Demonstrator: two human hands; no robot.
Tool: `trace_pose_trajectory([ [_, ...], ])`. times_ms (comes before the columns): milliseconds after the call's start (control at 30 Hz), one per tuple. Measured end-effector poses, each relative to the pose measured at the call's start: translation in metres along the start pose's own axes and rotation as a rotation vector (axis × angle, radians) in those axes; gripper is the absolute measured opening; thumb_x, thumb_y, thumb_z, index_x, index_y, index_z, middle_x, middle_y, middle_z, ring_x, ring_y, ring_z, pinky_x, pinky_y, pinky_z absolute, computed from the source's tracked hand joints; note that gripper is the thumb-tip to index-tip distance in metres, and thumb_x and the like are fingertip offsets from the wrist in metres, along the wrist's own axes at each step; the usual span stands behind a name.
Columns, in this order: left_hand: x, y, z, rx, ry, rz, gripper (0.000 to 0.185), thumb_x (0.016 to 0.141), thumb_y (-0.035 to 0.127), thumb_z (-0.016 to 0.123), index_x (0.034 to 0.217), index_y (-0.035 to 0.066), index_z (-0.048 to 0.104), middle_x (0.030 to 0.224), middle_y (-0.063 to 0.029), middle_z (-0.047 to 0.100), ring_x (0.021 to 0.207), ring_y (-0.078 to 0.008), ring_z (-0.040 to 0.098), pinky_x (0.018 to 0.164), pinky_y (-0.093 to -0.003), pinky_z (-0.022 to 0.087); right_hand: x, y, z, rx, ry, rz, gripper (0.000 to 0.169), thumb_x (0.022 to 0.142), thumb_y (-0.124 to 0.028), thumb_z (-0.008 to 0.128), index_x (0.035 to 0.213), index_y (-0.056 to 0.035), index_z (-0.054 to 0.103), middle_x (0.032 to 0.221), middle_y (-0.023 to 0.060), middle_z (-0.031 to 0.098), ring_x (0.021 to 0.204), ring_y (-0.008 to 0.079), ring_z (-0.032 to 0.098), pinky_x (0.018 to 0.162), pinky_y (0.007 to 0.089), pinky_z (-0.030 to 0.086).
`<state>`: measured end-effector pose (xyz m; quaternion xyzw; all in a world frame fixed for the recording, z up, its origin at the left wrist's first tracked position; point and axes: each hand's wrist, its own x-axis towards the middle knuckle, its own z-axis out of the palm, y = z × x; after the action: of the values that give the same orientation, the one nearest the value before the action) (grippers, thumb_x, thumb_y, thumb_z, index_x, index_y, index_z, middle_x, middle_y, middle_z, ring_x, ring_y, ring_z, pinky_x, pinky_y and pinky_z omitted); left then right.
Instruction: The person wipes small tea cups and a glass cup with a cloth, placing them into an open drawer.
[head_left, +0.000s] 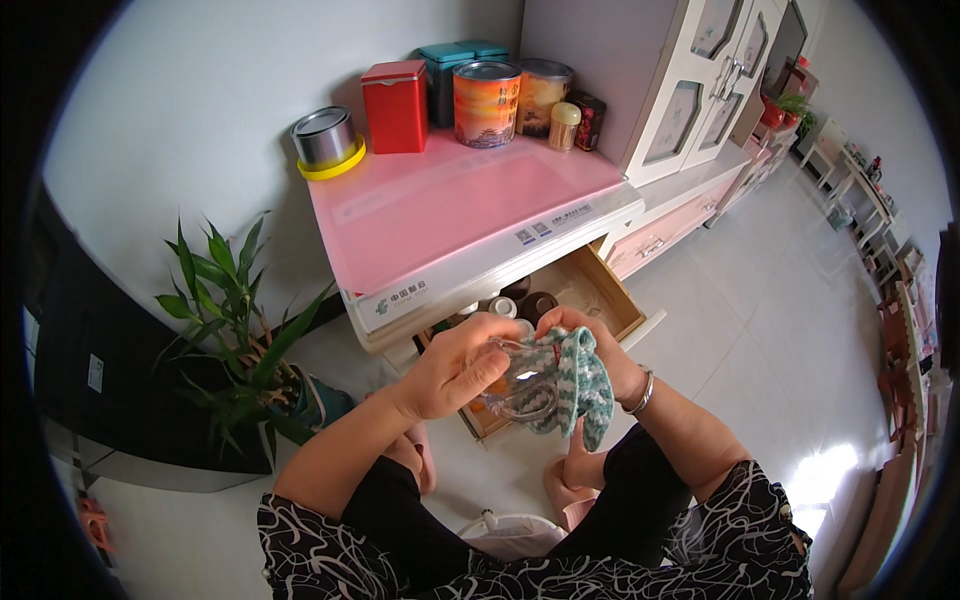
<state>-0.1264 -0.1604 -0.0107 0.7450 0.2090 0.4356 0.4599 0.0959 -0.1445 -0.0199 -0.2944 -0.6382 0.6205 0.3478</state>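
My left hand (454, 371) grips a clear glass vessel with a looped handle (525, 386), tilted on its side above an open drawer. A teal-and-white striped cloth (589, 390) is in my right hand (600, 341), bunched against the vessel's right end. The cloth hides that end of the glass, and some of my right fingers are behind it. Below both hands, the wooden drawer (621, 289) is pulled out towards me. A white-lidded container (502, 307) and a dark brown round lid (538, 306) show inside it; my hands cover part of its contents.
On the pink-topped cabinet (465, 214) stand a red tin (395, 109), an orange can (486, 105), a silver can (324, 135) and a toothpick jar (564, 126). A potted plant (277, 360) is at left. A lined bin (514, 536) sits between my feet.
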Motion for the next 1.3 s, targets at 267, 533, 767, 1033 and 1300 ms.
trace_pose_trajectory([
  [267,0.006,0.006,0.004,-0.563,0.204,-0.744,0.037,0.089,0.032,0.040,0.095,-0.002,0.052,0.074,-0.0098,0.061,0.045,-0.0156,0.056,0.029,-0.0256,0.041,-0.004,-0.004,0.009,-0.323,0.016,-0.045,0.028,0.073,-0.012,0.064,0.096,-0.0044,0.051,0.088,-0.0017,0.054,0.078,0.0058,0.050,0.071,0.0206,0.042],
  [533,-0.001,-0.014,0.008,-0.299,0.189,-0.510,0.053,0.090,0.048,0.039,0.108,-0.002,0.048,0.095,-0.0094,0.059,0.076,-0.0180,0.060,0.058,-0.0267,0.048,0.003,0.001,-0.007,-0.329,0.039,-0.089,0.028,0.073,-0.014,0.065,0.095,-0.0041,0.052,0.088,-0.0013,0.053,0.080,0.0064,0.049,0.071,0.0205,0.042],
  [767,0.000,-0.001,0.001,0.276,-0.099,-0.175,0.051,0.081,0.042,0.060,0.107,-0.001,0.051,0.087,-0.0146,0.059,0.076,-0.0238,0.059,0.070,-0.0308,0.045,0.001,-0.004,-0.013,-0.336,-0.116,-0.036,0.028,0.072,-0.013,0.065,0.096,-0.0040,0.051,0.088,0.0002,0.054,0.081,0.0076,0.050,0.071,0.0227,0.042],
  [1033,0.003,-0.009,0.004,-0.369,0.024,-0.693,0.037,0.093,0.034,0.040,0.094,0.001,0.055,0.078,-0.0068,0.061,0.059,-0.0154,0.059,0.052,-0.0248,0.045,0.001,-0.016,-0.031,-0.523,0.163,-0.225,0.031,0.081,-0.019,0.064,0.104,-0.0038,0.049,0.092,0.0017,0.056,0.083,0.0118,0.054,0.075,0.0244,0.044],
  [1300,0.009,-0.019,0.021,-0.731,0.530,-0.360,0.038,0.095,0.037,0.033,0.110,0.005,0.046,0.102,-0.0068,0.054,0.089,-0.0162,0.055,0.077,-0.0300,0.045,0.011,-0.012,0.014,-0.199,0.144,-0.379,0.065,0.088,-0.035,0.051,0.135,-0.0043,0.019,0.126,0.0081,0.040,0.116,0.0161,0.039,0.096,0.0286,0.033],
])
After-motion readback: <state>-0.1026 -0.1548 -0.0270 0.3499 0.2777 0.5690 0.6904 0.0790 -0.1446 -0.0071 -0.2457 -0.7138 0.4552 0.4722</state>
